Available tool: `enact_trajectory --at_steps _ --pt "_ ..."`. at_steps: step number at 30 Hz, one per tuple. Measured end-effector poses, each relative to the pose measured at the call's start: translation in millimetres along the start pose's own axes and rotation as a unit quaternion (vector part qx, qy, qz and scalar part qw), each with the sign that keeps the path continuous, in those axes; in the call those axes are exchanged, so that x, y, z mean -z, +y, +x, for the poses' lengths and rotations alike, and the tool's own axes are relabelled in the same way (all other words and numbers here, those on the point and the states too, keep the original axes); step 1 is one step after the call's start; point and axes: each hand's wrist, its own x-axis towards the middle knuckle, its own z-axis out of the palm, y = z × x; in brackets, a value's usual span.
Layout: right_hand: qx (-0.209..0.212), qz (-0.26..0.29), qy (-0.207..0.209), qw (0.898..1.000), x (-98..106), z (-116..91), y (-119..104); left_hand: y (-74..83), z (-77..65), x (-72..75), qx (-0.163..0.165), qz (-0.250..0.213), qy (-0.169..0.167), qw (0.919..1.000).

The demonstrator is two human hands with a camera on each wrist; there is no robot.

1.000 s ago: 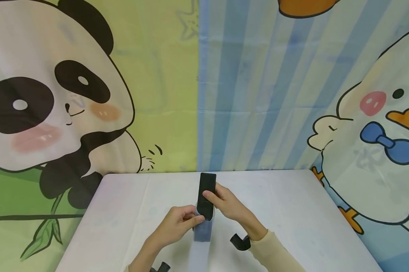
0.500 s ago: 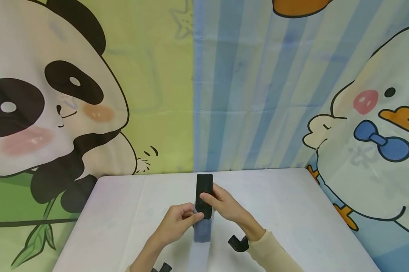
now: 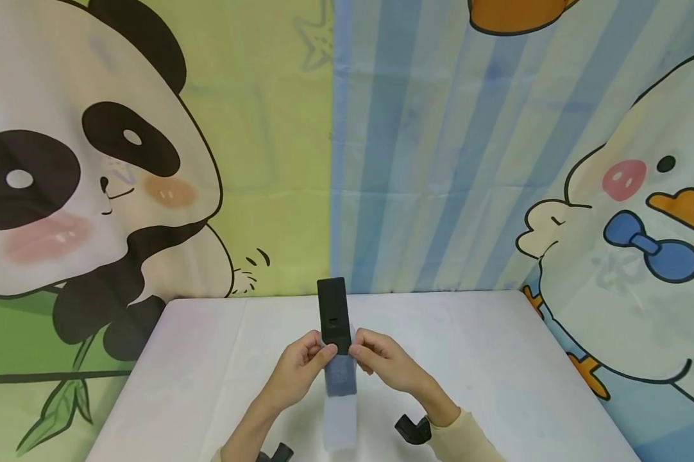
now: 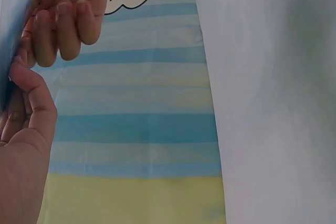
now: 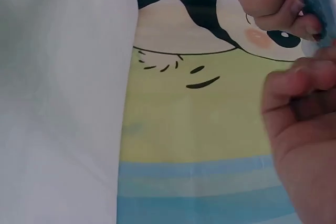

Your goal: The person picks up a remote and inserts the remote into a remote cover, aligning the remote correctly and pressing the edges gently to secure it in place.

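A black, narrow rectangular object [image 3: 333,308] stands upright, its lower end in the mouth of a translucent bluish plastic sleeve [image 3: 340,377]. Below the sleeve's blue part runs a paler strip [image 3: 340,423]. My left hand [image 3: 301,367] pinches the left edge near the mouth, thumb at the black object's lower corner. On the opposite side my right hand [image 3: 392,360] pinches the sleeve's right edge between thumb and curled fingers. In the left wrist view, bluish plastic [image 4: 7,40] lies along the frame's left edge; the right wrist view shows bluish plastic [image 5: 314,1] by the left hand's fingers.
A white table [image 3: 468,346] extends beneath and around the hands. Behind it hangs a printed cloth backdrop [image 3: 278,160] with a panda, stripes and a duck. Black wrist-worn pieces [image 3: 413,430] show near both forearms.
My right hand has let go of the black object and moved down to the sleeve's right edge. The black object now leans slightly left, and a small slot shows on its face.
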Motion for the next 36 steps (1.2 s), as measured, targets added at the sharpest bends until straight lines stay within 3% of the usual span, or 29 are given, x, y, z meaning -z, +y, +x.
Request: enact_trajectory --at_steps 2,5,10,13,18,21,24,27,29,32,36 --pt "0.022 0.014 0.001 1.0 -1.0 0.1 -0.4 -0.2 1.5 0.2 0.005 -0.013 -0.037 0.9992" --pt "0.044 0.029 0.034 0.998 -3.7 0.6 -2.2 0.8 3.5 -0.7 0.011 -0.044 -0.079 0.9958" --pt "0.044 0.048 0.119 0.991 -7.9 4.0 -8.0 2.9 5.0 -5.4 0.006 -0.083 -0.132 0.9878" --pt "0.043 0.083 0.139 0.986 -7.7 7.3 -11.4 4.7 4.6 -8.0 -0.003 -0.094 -0.155 0.9835" --pt "0.045 0.113 0.092 0.988 -3.1 10.0 -13.1 8.0 5.4 -8.2 -0.013 -0.084 -0.141 0.9865" --pt "0.042 0.075 0.056 0.995 1.8 8.1 -13.6 6.2 5.3 -8.3 -0.014 -0.078 -0.119 0.9898" --pt "0.012 0.031 0.049 0.998 7.1 5.0 -15.4 4.3 4.9 -10.9 -0.025 -0.078 -0.091 0.9925" --pt "-0.028 -0.022 0.088 0.995 10.1 5.0 -18.0 4.4 5.2 -13.4 -0.028 -0.049 -0.057 0.9968" --pt "-0.052 -0.048 0.13 0.989 10.8 7.1 -20.7 4.0 6.5 -15.4 -0.02 -0.025 -0.052 0.9982" --pt "-0.073 -0.055 0.19 0.977 11.3 11.1 -24.8 3.5 9.6 -19.7 0.0 0.012 -0.076 0.997" --pt "-0.074 -0.028 0.223 0.971 12.5 13.5 -29.8 3.2 11.2 -21.9 0.019 0.014 -0.105 0.9942"
